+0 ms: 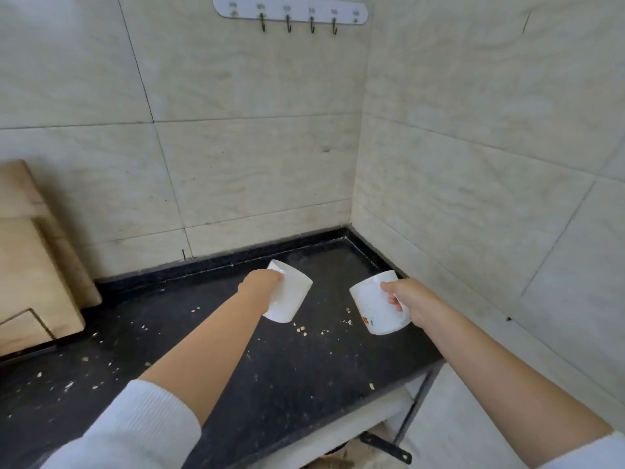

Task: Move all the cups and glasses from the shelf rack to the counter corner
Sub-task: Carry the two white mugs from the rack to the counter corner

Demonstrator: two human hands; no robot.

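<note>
My left hand point(260, 282) grips a plain white cup point(291, 296), tilted, above the black counter point(270, 367). My right hand point(411, 301) holds a white mug point(373, 306) by its handle; the mug has a small coloured print low on its side and leans to the left. Both cups hang over the counter a short way in front of the corner point(348, 235) where the two tiled walls meet. The shelf rack is out of view.
Wooden cutting boards point(30, 265) lean against the wall at the left. Crumbs are scattered over the counter. A white hook strip point(291, 11) hangs high on the back wall. The counter's right end drops off at a metal frame point(416, 401).
</note>
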